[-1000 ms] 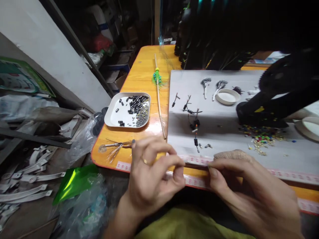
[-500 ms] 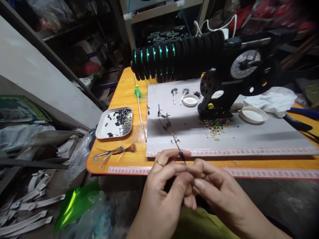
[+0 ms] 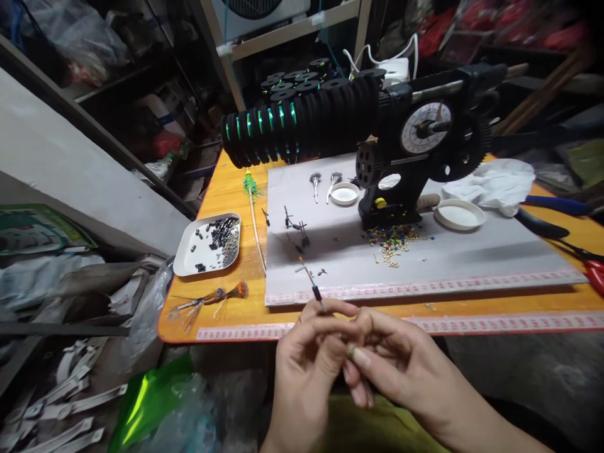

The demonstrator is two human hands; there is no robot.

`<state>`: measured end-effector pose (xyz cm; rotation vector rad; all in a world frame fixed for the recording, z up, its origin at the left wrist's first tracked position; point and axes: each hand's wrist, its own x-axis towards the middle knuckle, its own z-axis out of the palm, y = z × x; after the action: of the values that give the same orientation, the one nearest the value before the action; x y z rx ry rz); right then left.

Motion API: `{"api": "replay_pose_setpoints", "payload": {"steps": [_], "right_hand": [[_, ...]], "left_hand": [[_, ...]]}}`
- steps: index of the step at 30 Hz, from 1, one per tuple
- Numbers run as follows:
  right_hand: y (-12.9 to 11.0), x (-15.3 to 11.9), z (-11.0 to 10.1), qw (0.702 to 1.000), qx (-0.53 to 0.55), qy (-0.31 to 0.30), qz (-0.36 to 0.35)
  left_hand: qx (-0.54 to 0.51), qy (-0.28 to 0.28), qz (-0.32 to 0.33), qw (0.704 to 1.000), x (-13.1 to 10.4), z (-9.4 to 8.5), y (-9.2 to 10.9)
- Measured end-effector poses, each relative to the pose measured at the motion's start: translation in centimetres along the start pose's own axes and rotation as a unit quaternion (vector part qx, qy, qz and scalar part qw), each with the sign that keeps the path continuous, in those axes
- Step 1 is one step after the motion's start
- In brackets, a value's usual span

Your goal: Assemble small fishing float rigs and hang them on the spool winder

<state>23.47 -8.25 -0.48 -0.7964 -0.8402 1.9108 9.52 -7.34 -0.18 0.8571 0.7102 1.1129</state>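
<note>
Gripping a thin orange-tipped rod in the left hand
Jutting beyond curled fingers, hidden below; meeting them with the right hand, cannot tell if gripping

Dim, cluttered shelves stand beyond the orange table.

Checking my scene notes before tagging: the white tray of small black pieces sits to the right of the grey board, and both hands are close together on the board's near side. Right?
One error: the white tray sits left of the grey board, per the head view. Left hand and right hand: as stated.
</note>
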Motion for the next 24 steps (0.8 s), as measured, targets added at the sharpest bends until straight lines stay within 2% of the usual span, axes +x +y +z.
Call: {"api": "replay_pose_setpoints", "payload": {"steps": [2,4,6,9,13,18,21,24], "right_hand": [[0.1,-0.3,-0.2,1.000,-0.015,0.008,0.021],[0.2,-0.6,-0.3,0.998,-0.053,0.009,0.045],[0.2,-0.9,-0.3,0.993,-0.106,0.011,0.045],[0.1,-1.4,-0.2,0.985,-0.171,0.011,0.003],[-0.2,-2.0,-0.4,0.975,-0.220,0.007,-0.025],[-0.5,-1.9,-0.4,0.963,-0.266,-0.007,-0.041],[-0.5,-1.9,-0.3,0.934,-0.343,0.001,-0.101],[-0.7,-2.4,-1.2,0.872,-0.458,0.012,-0.171]], "left_hand": [[0.052,0.003,0.040,0.998,-0.3,-0.3,-0.3],[0.067,0.054,0.074,0.994,-0.2,-0.4,-0.5],[0.039,0.084,0.057,0.994,0.1,-0.2,-0.7],[-0.021,0.078,0.009,0.997,0.7,0.6,-0.9],[-0.037,0.068,0.002,0.997,1.1,1.6,-0.7],[-0.043,0.073,0.008,0.996,1.4,1.7,-0.5],[-0.040,0.085,0.006,0.996,1.4,1.6,-0.6],[-0.001,0.105,-0.003,0.994,1.4,2.0,-0.4]]}}
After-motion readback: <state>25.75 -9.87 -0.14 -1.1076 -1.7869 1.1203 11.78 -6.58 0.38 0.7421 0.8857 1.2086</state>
